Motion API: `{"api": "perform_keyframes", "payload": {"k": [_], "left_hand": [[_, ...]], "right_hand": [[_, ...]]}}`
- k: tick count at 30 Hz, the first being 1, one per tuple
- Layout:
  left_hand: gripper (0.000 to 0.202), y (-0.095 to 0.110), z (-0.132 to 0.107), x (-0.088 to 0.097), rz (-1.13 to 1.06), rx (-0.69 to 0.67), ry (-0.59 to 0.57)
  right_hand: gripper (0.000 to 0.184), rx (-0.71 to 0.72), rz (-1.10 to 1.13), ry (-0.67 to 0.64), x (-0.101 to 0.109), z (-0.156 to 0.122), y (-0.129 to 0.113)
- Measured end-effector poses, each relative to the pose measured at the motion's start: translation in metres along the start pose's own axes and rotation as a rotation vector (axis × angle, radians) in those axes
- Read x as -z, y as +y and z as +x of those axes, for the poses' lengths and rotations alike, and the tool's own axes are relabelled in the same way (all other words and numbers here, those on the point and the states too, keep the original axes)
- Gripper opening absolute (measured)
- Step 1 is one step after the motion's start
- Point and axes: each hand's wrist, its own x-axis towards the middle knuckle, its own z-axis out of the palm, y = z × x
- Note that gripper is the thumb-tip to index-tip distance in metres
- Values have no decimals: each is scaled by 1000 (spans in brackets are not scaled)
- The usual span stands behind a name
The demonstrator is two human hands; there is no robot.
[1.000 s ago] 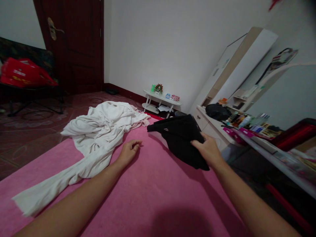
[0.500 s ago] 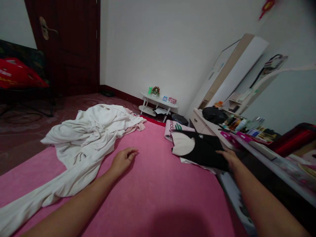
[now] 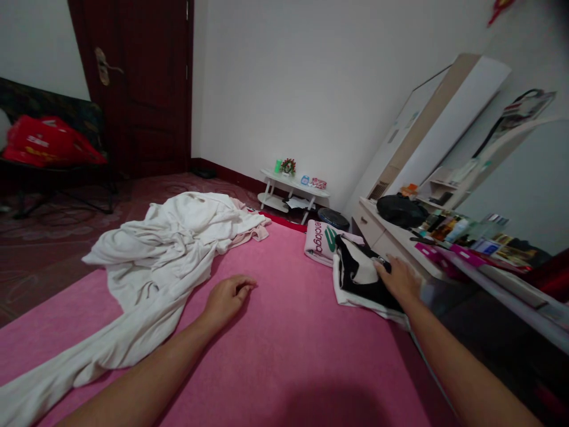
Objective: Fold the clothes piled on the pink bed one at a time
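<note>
My left hand point(image 3: 226, 302) rests on the pink bed cover point(image 3: 275, 338), fingers loosely curled, thumb a little apart, holding nothing. Left of it lies a crumpled white garment point(image 3: 160, 249) with a long sleeve trailing toward me. At the bed's right edge my right hand point(image 3: 401, 281) is closed on a folded black-and-white shirt point(image 3: 367, 276); its fingertips are partly hidden by cloth. White fabric point(image 3: 351, 296) shows beneath that shirt. Just behind, touching it, is a folded pale pink garment point(image 3: 316, 240) with dark lettering and a green mark.
A white dresser point(image 3: 377, 228) with bottles and a black bag point(image 3: 400, 210) stands along the right. A small white table point(image 3: 293, 184) is against the far wall. At the left are a chair with a red bag point(image 3: 53, 142) and a dark door point(image 3: 146, 89).
My right hand has moved left and brought the shirt's right side over, so the shirt is now a smaller bundle. My left hand stays put. The view has shifted slightly.
</note>
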Motion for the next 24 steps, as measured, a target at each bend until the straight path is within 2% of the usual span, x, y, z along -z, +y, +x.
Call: {"api": "perform_keyframes", "payload": {"k": [2, 4, 7, 10, 13, 16, 19, 22, 24], "left_hand": [[28, 0, 0, 0, -2, 2, 2], [27, 1, 0, 0, 0, 3, 0], [27, 3, -1, 1, 7, -5, 3], [27, 6, -3, 3, 15, -19, 16], [27, 9, -4, 5, 24, -16, 14], [27, 9, -5, 5, 25, -15, 18], [27, 9, -6, 5, 20, -31, 21], [28, 8, -9, 6, 13, -64, 27], [29, 9, -11, 6, 11, -90, 35]], "right_hand": [[56, 135, -16, 21, -22, -25, -26], [53, 92, -14, -33, -40, -42, -42], [51, 22, -32, -184, -52, -47, -47], [52, -6, -27, -277, -47, -43, -48], [52, -21, 30, -220, -37, -58, -63], [60, 98, 94, -186, -31, -98, -95], [68, 295, 166, -257, -28, -147, -137], [59, 379, 243, -330, -26, -188, -174], [54, 387, 237, -335, -23, -203, -189]]}}
